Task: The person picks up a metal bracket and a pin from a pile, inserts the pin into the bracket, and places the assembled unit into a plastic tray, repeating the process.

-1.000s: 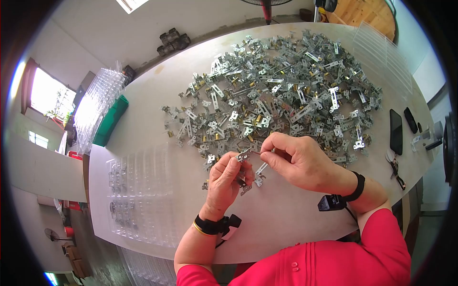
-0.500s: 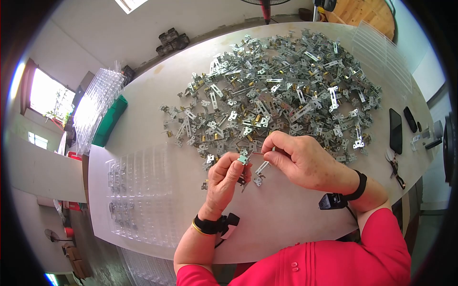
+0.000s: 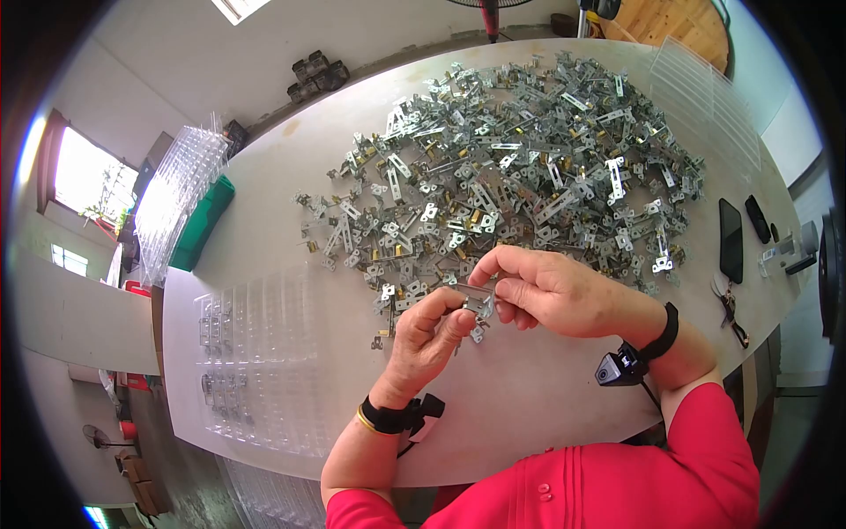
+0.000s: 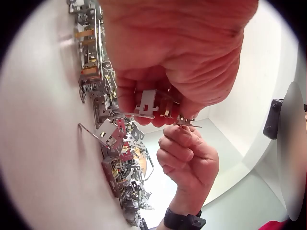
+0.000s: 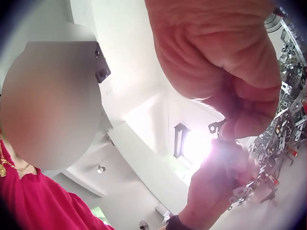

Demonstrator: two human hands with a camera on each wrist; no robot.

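Two hands pinching a metal bracket (image 3: pixel 478 302).
The left (image 3: pixel 427 339) and right (image 3: pixel 564 295) are working close together, beside the bracket pile (image 3: pixel 529 167) on the worktop (image 3: pixel 256 220).

Phone (image 3: pixel 730 242) (on table (image 3: pixel 520 410)) right of parts (image 3: pixel 529 167)

At the near edge of the metal parts pile (image 3: pixel 520 167), the held metal piece (image 3: pixel 478 302) has been shifted rightward and turned (the left hand (image 3: pixel 427 339) has been moved slightly rightward too); the right wrist camera (image 3: pixel 619 368) has been tilted.
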